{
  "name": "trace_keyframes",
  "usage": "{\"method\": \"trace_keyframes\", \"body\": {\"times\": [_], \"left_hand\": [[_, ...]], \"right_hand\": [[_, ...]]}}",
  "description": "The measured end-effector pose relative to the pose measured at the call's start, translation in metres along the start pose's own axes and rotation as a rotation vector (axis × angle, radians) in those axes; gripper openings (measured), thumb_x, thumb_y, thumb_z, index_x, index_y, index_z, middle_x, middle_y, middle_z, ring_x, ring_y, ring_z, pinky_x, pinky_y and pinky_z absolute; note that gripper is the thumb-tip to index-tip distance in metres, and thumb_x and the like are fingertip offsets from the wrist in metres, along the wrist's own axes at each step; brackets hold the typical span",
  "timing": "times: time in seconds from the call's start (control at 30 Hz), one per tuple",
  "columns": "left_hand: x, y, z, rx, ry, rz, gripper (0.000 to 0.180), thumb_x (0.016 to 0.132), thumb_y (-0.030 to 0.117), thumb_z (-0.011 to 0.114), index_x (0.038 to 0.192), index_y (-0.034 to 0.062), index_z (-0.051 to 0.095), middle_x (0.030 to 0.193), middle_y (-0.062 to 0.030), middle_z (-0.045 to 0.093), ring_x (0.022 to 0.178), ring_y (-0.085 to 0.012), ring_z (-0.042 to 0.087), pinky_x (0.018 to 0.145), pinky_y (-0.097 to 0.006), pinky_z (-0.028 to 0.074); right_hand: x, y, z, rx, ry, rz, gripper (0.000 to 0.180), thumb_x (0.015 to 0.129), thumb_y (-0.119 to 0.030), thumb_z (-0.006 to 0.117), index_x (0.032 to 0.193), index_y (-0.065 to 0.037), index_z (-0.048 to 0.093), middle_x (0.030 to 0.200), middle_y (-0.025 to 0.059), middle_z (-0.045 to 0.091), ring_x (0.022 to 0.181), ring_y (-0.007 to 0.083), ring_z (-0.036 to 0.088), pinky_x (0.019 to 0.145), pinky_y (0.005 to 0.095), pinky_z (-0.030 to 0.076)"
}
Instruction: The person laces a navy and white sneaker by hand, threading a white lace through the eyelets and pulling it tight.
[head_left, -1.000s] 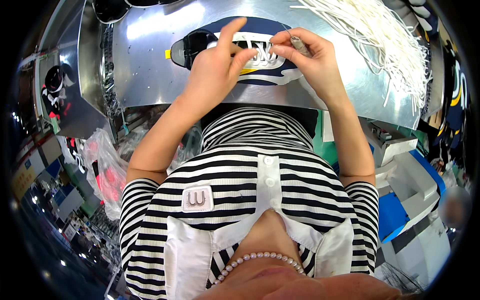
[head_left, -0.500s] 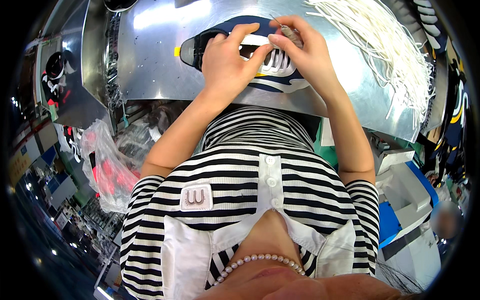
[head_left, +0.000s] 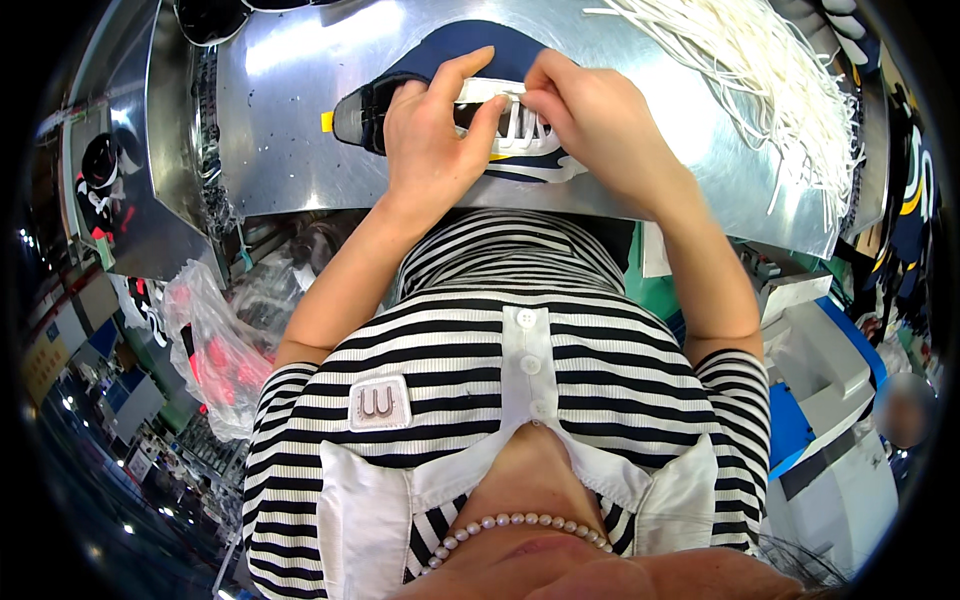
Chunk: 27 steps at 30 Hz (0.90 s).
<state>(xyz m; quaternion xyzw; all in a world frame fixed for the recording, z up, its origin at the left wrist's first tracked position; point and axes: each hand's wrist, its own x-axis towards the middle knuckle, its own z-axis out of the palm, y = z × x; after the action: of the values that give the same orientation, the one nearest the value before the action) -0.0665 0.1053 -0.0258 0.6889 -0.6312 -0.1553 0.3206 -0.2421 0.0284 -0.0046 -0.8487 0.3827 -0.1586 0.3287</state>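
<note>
A navy, white and black shoe upper (head_left: 470, 42) lies sideways on the metal table, its heel to the left with a yellow tab (head_left: 327, 122). White laces (head_left: 525, 130) cross its opening. My left hand (head_left: 432, 135) grips the upper, with some fingers inside the collar and the thumb at the eyelet edge; its index finger is stretched out. My right hand (head_left: 590, 115) is closed, thumb and forefinger pinched at the laces near my left thumb. The awl with a wrapped handle that it held half a second ago is hidden behind the hand now.
A large bundle of loose white laces (head_left: 750, 90) lies at the right of the shiny metal table (head_left: 270, 150). Dark rounded items (head_left: 212, 18) sit at the far left edge. A clear plastic bag (head_left: 215, 350) hangs below at left; a white and blue machine (head_left: 815, 380) stands at right.
My right hand has turned over and moved slightly left and down toward the laces, its fingers closing; the awl has gone from sight. The whole view has shifted slightly.
</note>
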Motion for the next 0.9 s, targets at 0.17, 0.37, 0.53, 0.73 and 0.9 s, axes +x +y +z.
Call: {"method": "trace_keyframes", "body": {"times": [0.17, 0.37, 0.53, 0.73, 0.9], "left_hand": [[-0.003, -0.003, 0.005, -0.097, 0.063, 0.133, 0.035, 0.080, 0.012, 0.071, 0.116, 0.0137, 0.068, 0.066, -0.0059, 0.058, 0.064, -0.0249, 0.052, 0.064, -0.036, 0.043], [-0.001, -0.007, 0.003, -0.164, 0.036, 0.071, 0.039, 0.080, 0.011, 0.070, 0.119, 0.0128, 0.066, 0.076, -0.0070, 0.065, 0.069, -0.0235, 0.055, 0.067, -0.035, 0.047], [0.000, -0.009, -0.001, -0.399, -0.048, -0.092, 0.042, 0.085, 0.000, 0.069, 0.126, 0.0049, 0.060, 0.104, -0.0045, 0.068, 0.089, -0.0075, 0.064, 0.076, -0.021, 0.052], [0.012, 0.007, -0.002, -0.562, -0.144, -0.186, 0.045, 0.085, -0.001, 0.069, 0.129, 0.0048, 0.058, 0.099, -0.0021, 0.066, 0.086, -0.0046, 0.061, 0.075, -0.019, 0.050], [0.014, -0.004, -0.025, -0.744, -0.365, -0.224, 0.051, 0.089, -0.002, 0.064, 0.137, 0.0081, 0.051, 0.099, -0.0050, 0.066, 0.089, -0.0078, 0.063, 0.082, -0.022, 0.050]], "right_hand": [[0.021, -0.014, 0.020, -0.195, -0.016, 0.028, 0.037, 0.084, -0.020, 0.067, 0.101, 0.007, 0.051, 0.073, 0.0200, 0.068, 0.071, 0.0342, 0.070, 0.062, 0.0415, 0.055], [0.020, -0.016, 0.032, -0.272, 0.070, 0.011, 0.035, 0.087, -0.023, 0.064, 0.104, 0.005, 0.050, 0.074, 0.0172, 0.069, 0.069, 0.0317, 0.071, 0.060, 0.0400, 0.055], [-0.014, -0.003, -0.003, -0.136, 0.316, 0.086, 0.024, 0.095, -0.030, 0.059, 0.101, -0.008, 0.063, 0.077, 0.0095, 0.071, 0.068, 0.0264, 0.069, 0.059, 0.0388, 0.051], [-0.008, 0.026, 0.040, -0.009, 0.510, 0.102, 0.019, 0.090, -0.028, 0.066, 0.097, -0.010, 0.070, 0.076, 0.0050, 0.070, 0.063, 0.0238, 0.066, 0.058, 0.0334, 0.049], [0.002, 0.033, 0.044, 0.383, 0.611, 0.212, 0.017, 0.087, -0.024, 0.069, 0.100, -0.013, 0.070, 0.070, 0.0029, 0.068, 0.059, 0.0197, 0.064, 0.054, 0.0303, 0.047]]}}
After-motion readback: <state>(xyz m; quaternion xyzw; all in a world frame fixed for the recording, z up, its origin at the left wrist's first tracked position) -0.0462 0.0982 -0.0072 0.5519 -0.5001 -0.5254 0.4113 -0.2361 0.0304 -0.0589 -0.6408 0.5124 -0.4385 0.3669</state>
